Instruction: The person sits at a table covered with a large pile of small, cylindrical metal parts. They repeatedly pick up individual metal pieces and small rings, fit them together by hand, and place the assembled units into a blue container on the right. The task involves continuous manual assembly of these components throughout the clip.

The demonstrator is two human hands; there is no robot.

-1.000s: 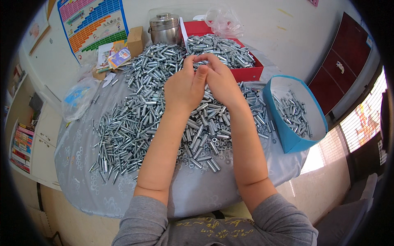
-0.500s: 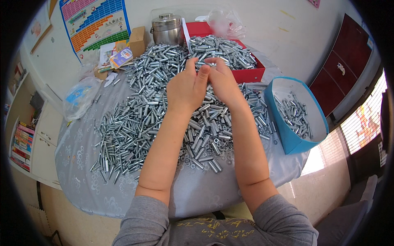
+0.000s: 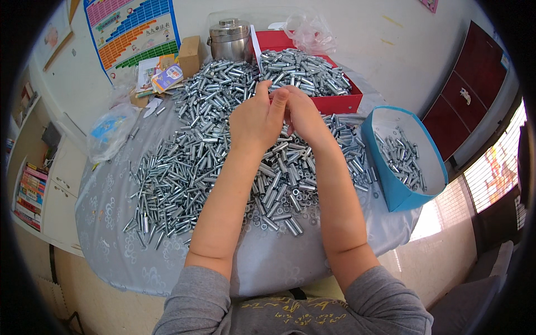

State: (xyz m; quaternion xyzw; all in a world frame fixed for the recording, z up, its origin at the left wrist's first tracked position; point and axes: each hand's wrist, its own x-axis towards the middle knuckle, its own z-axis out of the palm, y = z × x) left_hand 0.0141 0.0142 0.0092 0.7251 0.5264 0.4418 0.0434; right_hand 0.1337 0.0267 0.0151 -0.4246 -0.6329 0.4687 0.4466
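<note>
The left hand and the right hand are meeting over the pile of cylindrical metal parts, just in front of the red box. Both hands are bending their fingers inward, and the left one is pointing its thumb upward beside the right. The backs of the hands are concealing the space between them; whether either hand is gripping a metal part cannot be told.

The pile is covering the middle of the grey tablecloth, spreading from the steel container at the rear toward the forearms. Narrower parts are lying at the left of the pile. Wider sleeves are lying between the forearms, where flat washers are fringing the near edge. The red box is holding a further heap of cylindrical parts. The blue bin is standing to the right of the pile and is containing a smaller quantity of metal parts.

A cardboard box is standing to the left of the steel container. A clear plastic bag is resting left of the pile, and a colourful chart is hanging on the wall behind
</note>
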